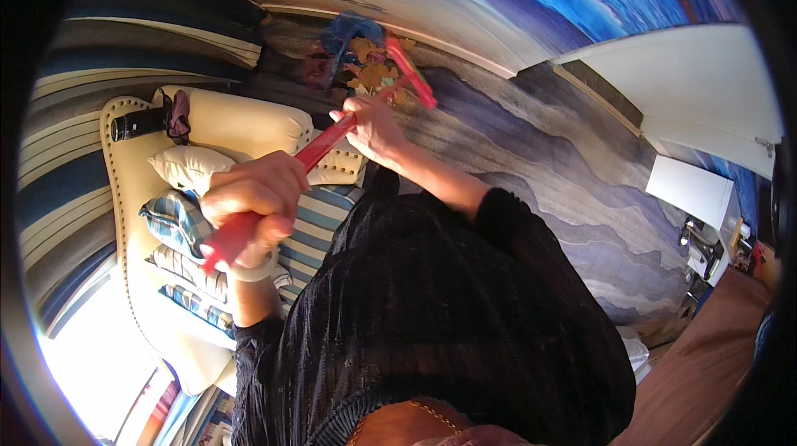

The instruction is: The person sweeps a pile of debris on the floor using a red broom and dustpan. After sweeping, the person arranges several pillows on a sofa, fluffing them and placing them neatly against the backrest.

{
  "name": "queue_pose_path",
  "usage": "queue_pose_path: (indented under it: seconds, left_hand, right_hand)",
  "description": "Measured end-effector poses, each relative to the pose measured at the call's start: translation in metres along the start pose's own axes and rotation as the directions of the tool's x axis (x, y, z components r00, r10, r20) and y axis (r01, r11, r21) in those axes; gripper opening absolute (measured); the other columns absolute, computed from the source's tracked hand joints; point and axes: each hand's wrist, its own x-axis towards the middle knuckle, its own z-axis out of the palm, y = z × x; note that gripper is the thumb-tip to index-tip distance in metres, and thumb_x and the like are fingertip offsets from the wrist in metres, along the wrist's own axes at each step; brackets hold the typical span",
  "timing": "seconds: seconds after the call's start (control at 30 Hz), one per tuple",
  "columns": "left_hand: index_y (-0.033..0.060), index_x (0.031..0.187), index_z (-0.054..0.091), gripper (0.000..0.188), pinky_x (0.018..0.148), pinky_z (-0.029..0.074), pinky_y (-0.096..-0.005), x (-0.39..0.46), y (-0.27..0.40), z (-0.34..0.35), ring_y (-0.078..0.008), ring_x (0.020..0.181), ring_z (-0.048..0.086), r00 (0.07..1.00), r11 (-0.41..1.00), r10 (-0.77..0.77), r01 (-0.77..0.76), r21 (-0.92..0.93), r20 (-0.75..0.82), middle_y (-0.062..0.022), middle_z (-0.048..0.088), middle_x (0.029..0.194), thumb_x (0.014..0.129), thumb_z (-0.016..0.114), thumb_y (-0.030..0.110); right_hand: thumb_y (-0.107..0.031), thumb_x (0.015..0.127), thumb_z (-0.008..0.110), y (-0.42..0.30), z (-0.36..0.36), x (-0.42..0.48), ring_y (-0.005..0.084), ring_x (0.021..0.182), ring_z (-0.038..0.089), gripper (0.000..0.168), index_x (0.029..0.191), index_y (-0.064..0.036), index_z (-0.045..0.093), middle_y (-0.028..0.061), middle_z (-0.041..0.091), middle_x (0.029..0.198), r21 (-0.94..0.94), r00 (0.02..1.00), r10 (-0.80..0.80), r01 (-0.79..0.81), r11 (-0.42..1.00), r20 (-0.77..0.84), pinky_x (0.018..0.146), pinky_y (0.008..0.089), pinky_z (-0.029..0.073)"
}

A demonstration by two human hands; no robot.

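Observation:
A red long-handled cleaning tool (pixel 324 144), apparently a mop or broom, slants away from me toward the floor. My left hand (pixel 258 197) grips the near end of its handle, fingers wrapped round it. Farther down the same handle, my right hand (pixel 373 128) is closed on it. The tool's narrow red head (pixel 412 72) is at the far end, in front of a cluster of golden leaves (pixel 373 72) and a blue translucent object (pixel 355 29). Both are blurred, and whether the head touches the floor I cannot tell.
A cream studded sofa (pixel 249 113) with a striped seat and several cushions (pixel 177 219) stands at left. A dark cylinder (pixel 140 124) lies on its back edge. Wavy-patterned flooring (pixel 529 153) extends right toward a white cabinet (pixel 689 191). A brown-covered surface (pixel 703 359) lies at lower right.

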Motion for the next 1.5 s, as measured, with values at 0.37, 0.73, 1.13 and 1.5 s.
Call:
queue_pose_path:
  seconds: [0.37, 0.73, 1.13, 1.5]
  left_hand:
    - [0.0056, 0.059, 0.048, 0.033, 0.079, 0.042, -0.0350, -0.024, -0.116, -0.031, -0.0176, 0.067, 0.049, 0.888, 0.915, -0.360, 0.275, -0.296, -0.287, -0.0051, 0.051, 0.065, 0.089, 0.060, 0.012]
    - [0.0021, 0.065, 0.045, 0.030, 0.067, 0.037, -0.0350, -0.016, -0.051, -0.087, -0.0191, 0.062, 0.042, 0.870, 0.990, 0.022, 0.049, 0.130, -0.493, -0.0068, 0.044, 0.063, 0.093, 0.052, 0.010]
    - [0.0080, 0.056, 0.038, 0.036, 0.058, 0.032, -0.0318, -0.027, -0.068, -0.109, -0.0148, 0.052, 0.031, 0.736, 0.868, -0.450, 0.228, -0.441, -0.505, -0.0011, 0.034, 0.054, 0.088, 0.053, 0.002]
    - [0.0022, 0.056, 0.043, 0.032, 0.058, 0.039, -0.0332, 0.025, -0.025, -0.188, -0.0212, 0.057, 0.045, 0.951, 0.980, -0.198, 0.194, -0.040, -0.239, -0.0097, 0.047, 0.057, 0.080, 0.063, 0.006]
  right_hand:
    - [-0.029, 0.082, 0.065, 0.117, 0.030, -0.024, 0.0387, 0.067, 0.057, 0.031, 0.068, -0.004, 0.052, 0.0192, 0.053, 0.065, -0.352, 0.954, 0.281, -0.300, 0.887, -0.105, 0.061, 0.0476, 0.044]
    - [-0.024, 0.082, 0.063, 0.042, 0.119, 0.114, 0.0348, 0.074, 0.055, 0.029, 0.068, -0.003, 0.048, 0.0149, 0.052, 0.071, 0.088, 0.952, -0.154, 0.135, 0.987, 0.265, 0.062, 0.0470, 0.043]
    - [-0.025, 0.078, 0.059, 0.045, 0.081, 0.020, 0.0392, 0.074, 0.062, 0.019, 0.076, -0.006, 0.059, 0.0196, 0.061, 0.078, -0.320, 0.751, 0.362, -0.210, 0.924, 0.553, 0.064, 0.0487, 0.049]
    - [-0.018, 0.078, 0.064, -0.005, 0.170, 0.112, 0.0393, 0.067, 0.058, 0.022, 0.065, -0.004, 0.055, 0.0207, 0.057, 0.067, 0.052, 0.983, 0.125, -0.133, 0.990, 0.131, 0.058, 0.0449, 0.046]
